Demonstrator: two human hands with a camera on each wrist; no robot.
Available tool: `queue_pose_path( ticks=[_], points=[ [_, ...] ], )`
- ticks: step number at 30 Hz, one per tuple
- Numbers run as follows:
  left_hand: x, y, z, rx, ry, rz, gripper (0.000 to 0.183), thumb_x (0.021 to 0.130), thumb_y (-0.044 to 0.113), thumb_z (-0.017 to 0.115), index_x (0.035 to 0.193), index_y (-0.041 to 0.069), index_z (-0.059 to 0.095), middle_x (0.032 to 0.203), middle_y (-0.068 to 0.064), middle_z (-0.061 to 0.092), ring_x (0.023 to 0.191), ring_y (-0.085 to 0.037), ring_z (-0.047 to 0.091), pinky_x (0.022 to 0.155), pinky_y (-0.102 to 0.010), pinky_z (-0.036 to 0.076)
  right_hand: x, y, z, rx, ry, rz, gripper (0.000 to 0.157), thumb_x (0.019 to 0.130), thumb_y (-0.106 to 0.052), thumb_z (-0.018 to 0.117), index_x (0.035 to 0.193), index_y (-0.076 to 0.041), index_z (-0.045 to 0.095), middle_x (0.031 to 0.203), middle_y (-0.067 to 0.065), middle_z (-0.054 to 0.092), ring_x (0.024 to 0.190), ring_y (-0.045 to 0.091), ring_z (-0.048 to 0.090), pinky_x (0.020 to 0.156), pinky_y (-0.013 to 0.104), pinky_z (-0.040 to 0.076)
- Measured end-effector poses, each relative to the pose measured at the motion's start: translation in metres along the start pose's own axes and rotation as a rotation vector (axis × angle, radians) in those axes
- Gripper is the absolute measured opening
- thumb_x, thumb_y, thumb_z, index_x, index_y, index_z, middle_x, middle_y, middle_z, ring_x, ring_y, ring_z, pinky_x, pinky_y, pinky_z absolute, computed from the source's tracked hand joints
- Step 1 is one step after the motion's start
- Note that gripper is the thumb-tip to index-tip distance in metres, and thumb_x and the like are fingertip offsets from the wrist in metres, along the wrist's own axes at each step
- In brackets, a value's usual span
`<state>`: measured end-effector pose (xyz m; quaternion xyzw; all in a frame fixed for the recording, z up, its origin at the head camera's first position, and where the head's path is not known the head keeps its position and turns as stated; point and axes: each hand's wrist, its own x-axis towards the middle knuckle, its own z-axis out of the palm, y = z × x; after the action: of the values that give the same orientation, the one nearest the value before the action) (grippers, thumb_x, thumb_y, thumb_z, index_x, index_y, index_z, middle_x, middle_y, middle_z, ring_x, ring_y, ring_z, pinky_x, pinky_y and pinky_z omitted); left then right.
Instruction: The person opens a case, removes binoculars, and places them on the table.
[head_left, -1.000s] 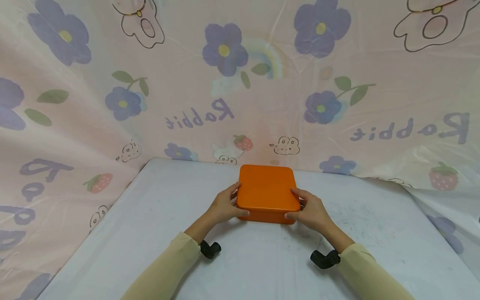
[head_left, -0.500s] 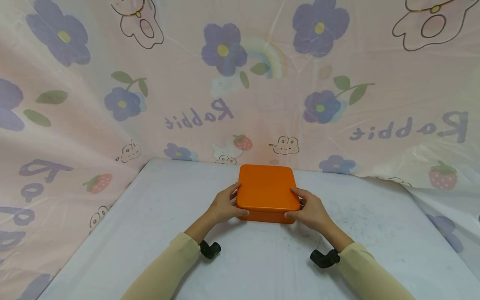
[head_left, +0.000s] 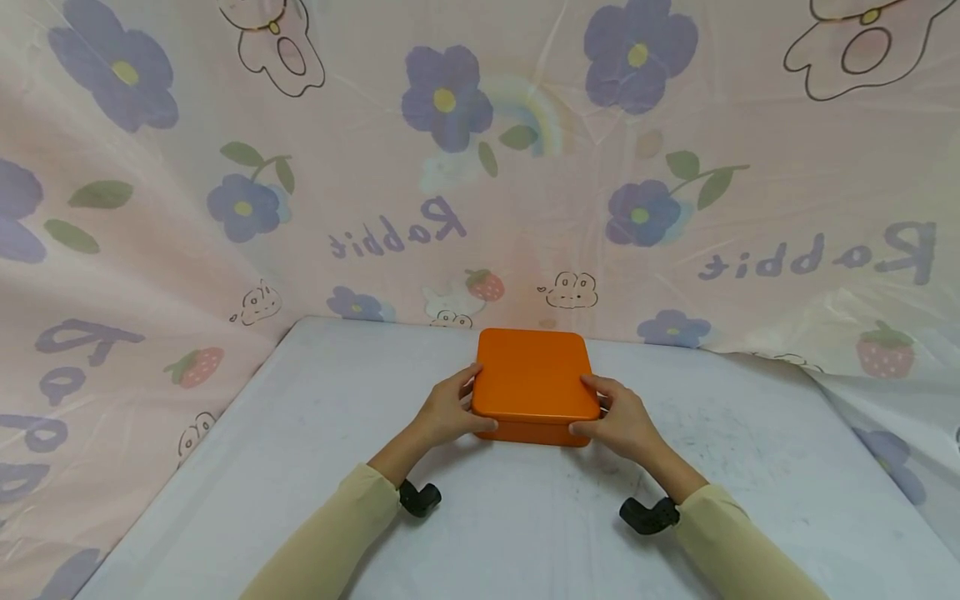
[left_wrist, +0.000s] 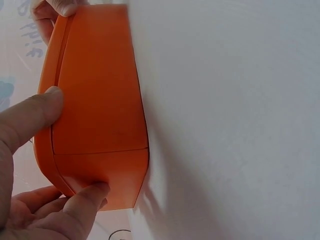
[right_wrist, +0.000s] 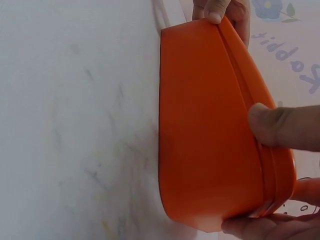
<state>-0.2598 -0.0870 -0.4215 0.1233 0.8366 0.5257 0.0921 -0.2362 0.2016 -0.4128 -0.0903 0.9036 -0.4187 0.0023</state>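
Note:
An orange box (head_left: 534,375) with a rounded square lid (left_wrist: 46,120) sits on the white table in the head view. My left hand (head_left: 448,408) holds its left side, the thumb on the front face at the lid's seam and the other fingers along the side. My right hand (head_left: 622,417) grips the opposite side the same way, its thumb (right_wrist: 265,125) across the lid's edge in the right wrist view. The lid covers the box, so its inside is hidden. Parts of the fingers are out of sight behind the sides.
A white table (head_left: 300,467), smudged at the right, lies under the box. Behind and at the sides hangs a pink curtain (head_left: 525,225) printed with flowers and rabbits. Black wrist devices (head_left: 649,516) sit beneath both wrists.

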Motion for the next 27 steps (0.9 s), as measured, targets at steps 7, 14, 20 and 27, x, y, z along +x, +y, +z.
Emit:
queue_pose_path(
  ticks=[7, 14, 20, 27],
  points=[
    [0.0015, -0.0012, 0.0001, 0.016, 0.003, 0.002, 0.099, 0.071, 0.017, 0.086, 0.152, 0.015, 0.030, 0.160, -0.004, 0.025, 0.142, -0.027, 0.037, 0.108, -0.037, 0.042, 0.0002, -0.0015, 0.0003, 0.004, -0.009, 0.009, 0.085, 0.075, -0.018, 0.081, 0.146, 0.001, 0.038, 0.149, 0.025, 0.037, 0.125, 0.047, 0.051, 0.097, 0.048, 0.050],
    [0.0018, -0.0006, -0.0007, 0.023, 0.010, -0.002, 0.098, 0.071, 0.017, 0.086, 0.152, 0.015, 0.030, 0.159, -0.005, 0.026, 0.141, -0.028, 0.038, 0.107, -0.037, 0.043, 0.0010, -0.0029, -0.0003, 0.015, -0.013, 0.013, 0.084, 0.076, -0.017, 0.081, 0.146, 0.000, 0.038, 0.149, 0.024, 0.037, 0.125, 0.046, 0.051, 0.097, 0.048, 0.050],
    [0.0003, 0.0015, 0.0000, 0.010, 0.011, -0.002, 0.098, 0.071, 0.016, 0.086, 0.152, 0.015, 0.030, 0.160, -0.005, 0.025, 0.141, -0.028, 0.039, 0.107, -0.038, 0.043, 0.0010, -0.0020, -0.0022, 0.032, -0.021, 0.008, 0.084, 0.076, -0.018, 0.080, 0.146, 0.000, 0.037, 0.150, 0.023, 0.036, 0.126, 0.047, 0.050, 0.097, 0.048, 0.050],
    [0.0011, 0.0016, 0.0007, 0.003, 0.016, -0.005, 0.099, 0.070, 0.016, 0.086, 0.152, 0.015, 0.031, 0.160, -0.005, 0.026, 0.140, -0.029, 0.040, 0.107, -0.038, 0.044, 0.0020, -0.0001, -0.0027, 0.039, -0.033, 0.012, 0.085, 0.077, -0.018, 0.080, 0.147, 0.000, 0.036, 0.150, 0.023, 0.036, 0.126, 0.047, 0.050, 0.097, 0.047, 0.050]
  ],
)
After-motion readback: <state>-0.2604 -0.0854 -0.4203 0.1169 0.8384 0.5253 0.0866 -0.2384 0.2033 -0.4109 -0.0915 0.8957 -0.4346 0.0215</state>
